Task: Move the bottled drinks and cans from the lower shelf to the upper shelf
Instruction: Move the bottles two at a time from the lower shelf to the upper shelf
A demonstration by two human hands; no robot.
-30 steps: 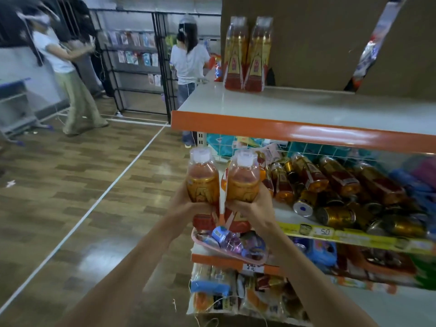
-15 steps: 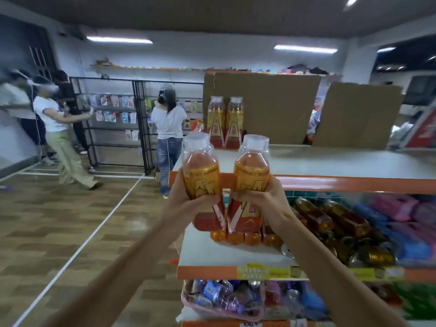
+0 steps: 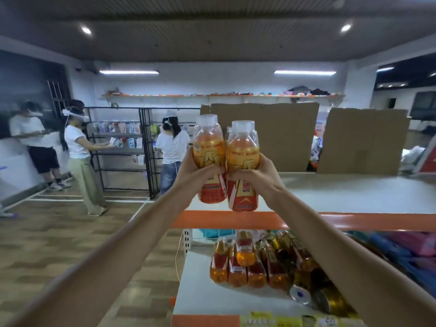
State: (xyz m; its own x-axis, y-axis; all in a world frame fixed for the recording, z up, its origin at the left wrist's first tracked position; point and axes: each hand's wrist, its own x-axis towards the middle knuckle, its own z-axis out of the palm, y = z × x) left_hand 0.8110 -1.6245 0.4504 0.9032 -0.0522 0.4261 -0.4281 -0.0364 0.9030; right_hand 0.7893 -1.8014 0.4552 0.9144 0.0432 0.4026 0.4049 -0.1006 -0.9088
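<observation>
Head view is showing our left hand [image 3: 197,172] wrapping round the left bottle [image 3: 208,151] and our right hand [image 3: 258,177] wrapping round the right bottle [image 3: 243,159], both upright and side by side. We are holding them above the front edge of the upper shelf [image 3: 354,192].

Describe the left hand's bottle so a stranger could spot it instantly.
Find the upper shelf with the orange edge. Above its left end, the left hand and right hand each hold an orange bottle. Yours is the left bottle, held slightly higher than the right bottle.
</observation>
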